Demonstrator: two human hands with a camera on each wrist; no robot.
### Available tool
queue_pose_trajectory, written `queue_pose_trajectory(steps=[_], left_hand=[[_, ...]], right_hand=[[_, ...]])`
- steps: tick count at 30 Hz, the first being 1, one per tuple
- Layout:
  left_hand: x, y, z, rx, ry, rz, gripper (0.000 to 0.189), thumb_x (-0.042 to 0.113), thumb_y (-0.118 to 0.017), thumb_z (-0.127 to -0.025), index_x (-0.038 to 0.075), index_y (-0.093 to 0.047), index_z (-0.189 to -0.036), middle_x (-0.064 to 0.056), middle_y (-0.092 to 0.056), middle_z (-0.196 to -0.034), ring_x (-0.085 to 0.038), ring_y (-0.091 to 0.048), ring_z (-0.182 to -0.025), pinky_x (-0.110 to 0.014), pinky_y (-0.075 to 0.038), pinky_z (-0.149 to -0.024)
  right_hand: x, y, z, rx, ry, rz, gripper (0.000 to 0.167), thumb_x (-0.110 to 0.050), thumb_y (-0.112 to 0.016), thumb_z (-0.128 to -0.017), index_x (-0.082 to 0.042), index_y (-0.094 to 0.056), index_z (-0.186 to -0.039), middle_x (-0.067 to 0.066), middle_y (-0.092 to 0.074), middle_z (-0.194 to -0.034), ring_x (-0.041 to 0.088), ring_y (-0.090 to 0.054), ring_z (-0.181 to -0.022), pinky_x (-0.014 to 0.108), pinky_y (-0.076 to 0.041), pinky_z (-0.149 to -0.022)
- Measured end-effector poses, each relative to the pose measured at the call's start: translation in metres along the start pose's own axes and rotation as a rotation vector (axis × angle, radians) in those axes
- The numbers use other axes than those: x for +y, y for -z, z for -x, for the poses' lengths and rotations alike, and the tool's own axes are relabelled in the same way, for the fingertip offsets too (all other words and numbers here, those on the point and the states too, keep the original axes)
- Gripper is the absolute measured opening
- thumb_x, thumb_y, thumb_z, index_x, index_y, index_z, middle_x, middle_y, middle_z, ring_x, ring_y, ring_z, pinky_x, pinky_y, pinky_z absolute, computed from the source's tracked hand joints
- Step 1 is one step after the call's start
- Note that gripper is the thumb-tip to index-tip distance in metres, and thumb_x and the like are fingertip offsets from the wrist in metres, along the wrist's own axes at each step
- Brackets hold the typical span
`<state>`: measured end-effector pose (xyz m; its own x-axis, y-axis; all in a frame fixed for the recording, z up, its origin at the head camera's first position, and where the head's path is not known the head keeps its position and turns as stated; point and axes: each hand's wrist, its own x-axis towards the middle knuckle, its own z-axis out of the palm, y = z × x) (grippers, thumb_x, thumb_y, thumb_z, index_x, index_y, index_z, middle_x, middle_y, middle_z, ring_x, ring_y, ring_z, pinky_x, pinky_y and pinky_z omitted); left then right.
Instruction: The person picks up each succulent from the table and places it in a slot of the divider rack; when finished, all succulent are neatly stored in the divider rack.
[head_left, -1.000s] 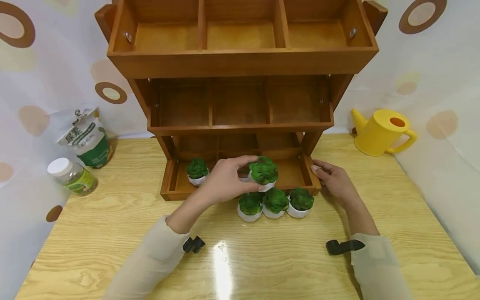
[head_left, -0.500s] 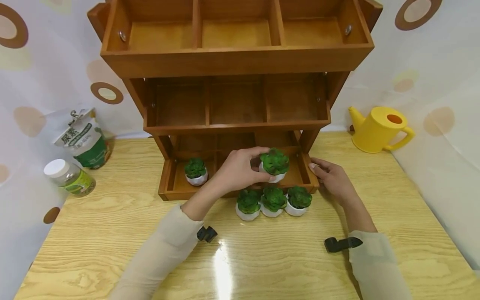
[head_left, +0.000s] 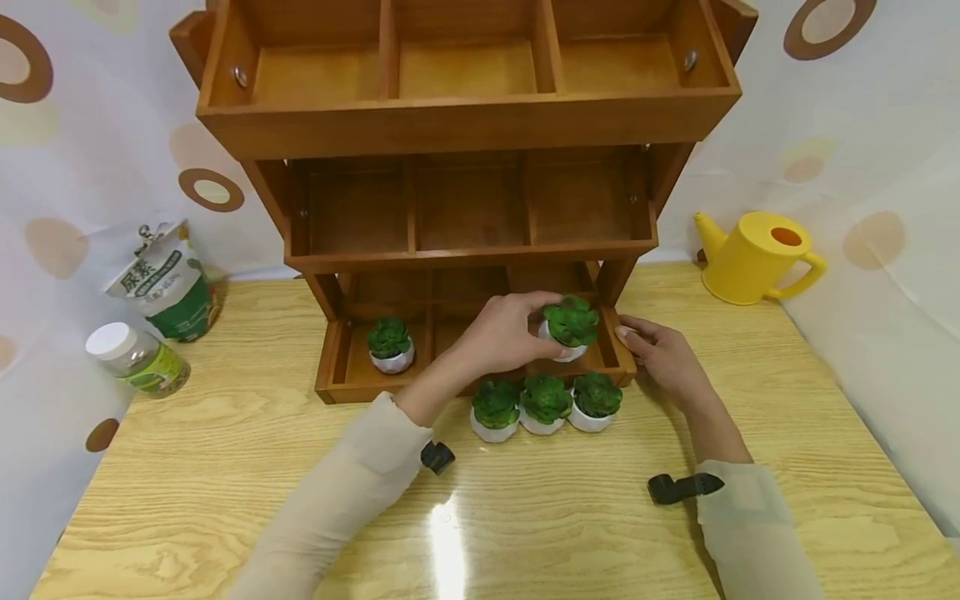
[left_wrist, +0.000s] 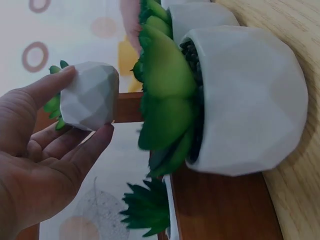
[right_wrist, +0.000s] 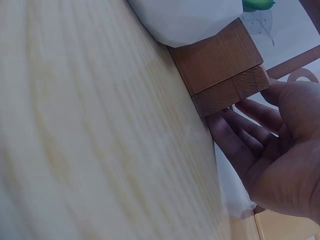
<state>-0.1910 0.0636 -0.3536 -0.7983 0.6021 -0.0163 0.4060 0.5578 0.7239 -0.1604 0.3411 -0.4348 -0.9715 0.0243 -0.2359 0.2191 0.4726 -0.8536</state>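
Note:
My left hand [head_left: 504, 335] pinches a small potted succulent [head_left: 572, 322] above the right compartment of the bottom tier of a wooden shelf [head_left: 480, 125]. The left wrist view shows thumb and fingers on its white faceted pot [left_wrist: 91, 96]. Another potted succulent [head_left: 391, 345] sits in that tier's left compartment; my left hand and forearm partly cover the middle one. Along the front of the shelf, three more potted succulents [head_left: 545, 405] stand in a row on the table. My right hand [head_left: 666, 363] holds the bottom tier's right end, thumb on the edge and fingers against the side.
A yellow watering can [head_left: 757, 257] stands at the back right of the wooden table [head_left: 570, 517]. At the left are a clipped white-and-green bag [head_left: 171, 287] and a white-capped jar [head_left: 142, 360]. The shelf's two upper tiers rise over the work area.
The left hand has carried its potted succulent rightward, from near the middle to over the right compartment. My right hand has stayed on the shelf's end. The head view has shifted slightly.

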Motion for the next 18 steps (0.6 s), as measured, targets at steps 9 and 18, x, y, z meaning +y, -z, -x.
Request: queue_pose_trajectory(steps=[9,18], left_hand=[[0.007,-0.018,-0.019,-0.057,-0.001,-0.111,0.070,0.035,-0.080,-0.088,0.017,-0.051,-0.150,-0.001,-0.070,-0.129,-0.014,-0.067,-0.108,-0.027,-0.055,-0.090],[0.007,-0.030,-0.030,-0.094,0.035,-0.176,0.070,0.035,-0.079,-0.089,0.016,-0.052,-0.149,-0.003,-0.065,-0.139,-0.020,-0.066,-0.116,-0.032,-0.055,-0.095]], right_hand=[[0.002,0.000,-0.002,0.006,-0.008,0.019,0.064,-0.048,-0.046,-0.106,-0.011,-0.036,-0.158,0.023,-0.057,-0.145,0.020,-0.067,-0.115,0.014,-0.054,-0.080],[0.004,0.001,-0.004,0.007,-0.009,0.046,0.064,-0.047,-0.045,-0.107,-0.011,-0.036,-0.158,0.022,-0.054,-0.148,0.024,-0.064,-0.120,0.011,-0.051,-0.081]])
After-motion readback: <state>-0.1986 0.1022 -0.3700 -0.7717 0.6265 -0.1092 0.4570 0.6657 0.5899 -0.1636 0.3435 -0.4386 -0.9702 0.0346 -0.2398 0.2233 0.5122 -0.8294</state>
